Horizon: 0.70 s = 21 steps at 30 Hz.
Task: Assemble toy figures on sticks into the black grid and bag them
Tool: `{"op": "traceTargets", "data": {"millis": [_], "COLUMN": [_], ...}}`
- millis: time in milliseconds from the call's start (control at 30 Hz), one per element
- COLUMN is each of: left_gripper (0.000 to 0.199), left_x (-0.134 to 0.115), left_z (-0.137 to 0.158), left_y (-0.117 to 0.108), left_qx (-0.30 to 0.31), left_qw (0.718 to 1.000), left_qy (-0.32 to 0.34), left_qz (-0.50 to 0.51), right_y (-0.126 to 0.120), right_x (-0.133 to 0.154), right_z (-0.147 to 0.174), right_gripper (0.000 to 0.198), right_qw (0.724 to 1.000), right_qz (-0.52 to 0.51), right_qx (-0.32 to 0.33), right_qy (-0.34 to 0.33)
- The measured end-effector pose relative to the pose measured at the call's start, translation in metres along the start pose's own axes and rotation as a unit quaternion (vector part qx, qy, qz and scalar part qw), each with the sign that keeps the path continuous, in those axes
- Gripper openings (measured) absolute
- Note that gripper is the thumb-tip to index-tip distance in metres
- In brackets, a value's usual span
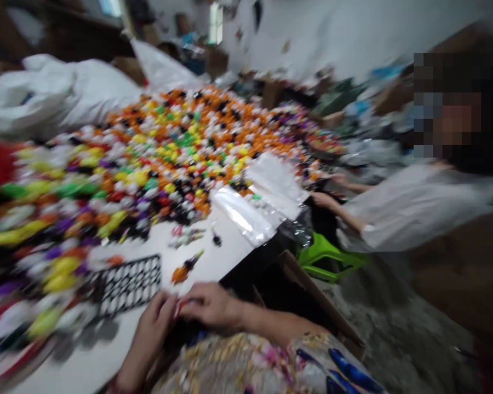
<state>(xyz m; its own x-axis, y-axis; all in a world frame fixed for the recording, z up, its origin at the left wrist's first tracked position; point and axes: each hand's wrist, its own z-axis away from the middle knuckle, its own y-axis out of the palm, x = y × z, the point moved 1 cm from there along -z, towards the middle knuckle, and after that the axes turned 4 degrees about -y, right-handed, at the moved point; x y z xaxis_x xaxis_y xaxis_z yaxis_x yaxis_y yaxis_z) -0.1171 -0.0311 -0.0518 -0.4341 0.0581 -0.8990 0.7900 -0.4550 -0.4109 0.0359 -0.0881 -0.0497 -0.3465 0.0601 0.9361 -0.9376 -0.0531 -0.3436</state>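
Observation:
Close to my body at the table edge, my left hand [155, 320] and my right hand [213, 306] meet. Their fingers are closed around a small red piece [179, 307], mostly hidden and blurred. Just beyond them on the white table [207, 265] lies a small orange and black figure [184, 269] with a yellowish tip. A black grid tray [130, 285] with rows of pale openings is left of it, near my left hand. Farther back rest a few white and red small pieces [184, 235] and a little black piece [217, 239].
A large heap of small coloured plastic pieces [181, 148] covers much of the table. Clear plastic bags [246, 216] lie at its right edge. Another person in a pale top [406, 208] sits at right, beside a green stool [331, 257]. A cardboard box [318, 301] stands below the edge.

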Motion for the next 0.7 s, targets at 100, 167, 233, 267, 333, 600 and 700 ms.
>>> {"op": "traceTargets", "data": {"millis": [100,167,233,267,333,600,700], "left_gripper": [0.033,0.035,0.038,0.04,0.045,0.043,0.042], "left_x": [-0.02,-0.019,-0.014,-0.012,-0.009,-0.012,-0.014], "left_z": [-0.01,-0.018,-0.022,-0.021,-0.018,-0.018,-0.01], "left_y": [0.003,0.005,0.007,0.008,0.008,0.001,-0.003], "left_qx": [0.011,-0.007,0.001,0.005,-0.002,-0.027,-0.04], "left_qw": [0.988,0.957,0.931,0.925,0.922,0.959,0.992], "left_qy": [-0.079,-0.145,-0.166,-0.167,-0.162,-0.14,-0.08], "left_qz": [0.13,0.251,0.324,0.342,0.352,0.246,0.088], "right_y": [-0.012,-0.02,-0.023,-0.024,-0.024,-0.024,-0.027], "right_x": [0.004,0.001,-0.002,-0.003,-0.003,0.0,0.011], "right_z": [-0.006,-0.016,-0.023,-0.025,-0.024,-0.028,-0.019], "right_gripper": [0.027,0.039,0.044,0.043,0.036,0.034,0.025], "right_qw": [0.994,0.984,0.974,0.971,0.972,0.986,0.991], "right_qz": [-0.104,-0.177,-0.228,-0.238,-0.231,-0.158,-0.113], "right_qx": [0.007,0.002,0.013,0.017,0.021,0.022,0.033], "right_qy": [-0.032,-0.024,0.008,0.02,0.031,0.042,0.056]}}
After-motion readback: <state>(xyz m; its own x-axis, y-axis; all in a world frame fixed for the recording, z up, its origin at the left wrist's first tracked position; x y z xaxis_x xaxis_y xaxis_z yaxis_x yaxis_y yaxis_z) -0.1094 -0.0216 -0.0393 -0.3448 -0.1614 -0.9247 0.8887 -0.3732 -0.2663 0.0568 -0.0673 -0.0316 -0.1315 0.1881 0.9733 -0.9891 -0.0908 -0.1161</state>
